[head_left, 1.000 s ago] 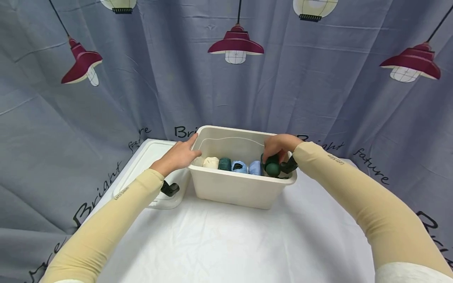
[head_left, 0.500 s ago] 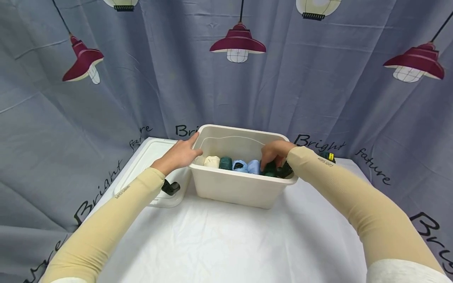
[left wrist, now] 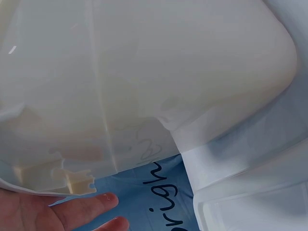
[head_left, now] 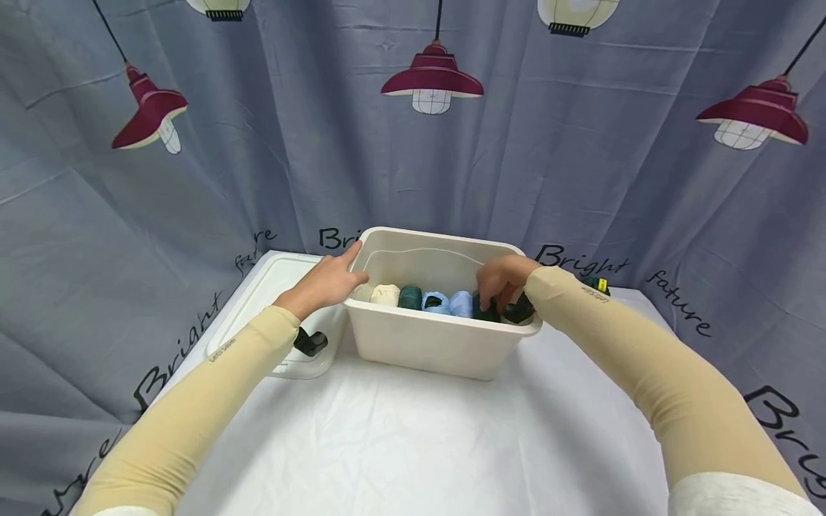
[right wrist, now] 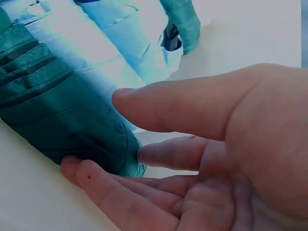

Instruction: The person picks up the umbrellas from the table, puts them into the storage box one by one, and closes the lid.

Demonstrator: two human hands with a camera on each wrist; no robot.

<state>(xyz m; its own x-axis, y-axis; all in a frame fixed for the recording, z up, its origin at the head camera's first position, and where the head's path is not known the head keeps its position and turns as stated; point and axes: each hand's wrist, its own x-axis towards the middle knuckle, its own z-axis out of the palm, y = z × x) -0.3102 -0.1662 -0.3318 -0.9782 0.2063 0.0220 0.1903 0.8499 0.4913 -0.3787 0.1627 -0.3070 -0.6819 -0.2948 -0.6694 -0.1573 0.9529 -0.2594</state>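
A white plastic box (head_left: 439, 347) holds a row of what look like rolled folding umbrellas: a cream one (head_left: 385, 294), a dark green one (head_left: 409, 297), and two light blue ones (head_left: 461, 304). At the row's right end lies another dark green umbrella (right wrist: 72, 113). My right hand (head_left: 505, 281) is inside the box. Its fingertips touch that umbrella's end, while the thumb (right wrist: 159, 106) stands apart from the fingers. On the box's left rim rests my left hand (head_left: 325, 285), index finger and thumb spread. Below the rim, the left wrist view shows its straight fingers (left wrist: 82, 209).
A white lid (head_left: 284, 281) lies on the white-clothed table (head_left: 413, 437), left of the box. Behind my right sleeve, a dark object with a yellow patch (head_left: 602, 286) sits near the table's back right. A grey printed curtain (head_left: 310, 158) hangs behind.
My right hand has lowered the dark green umbrella into the box's right end, and its fingers have loosened around it. My left hand has stayed on the rim.
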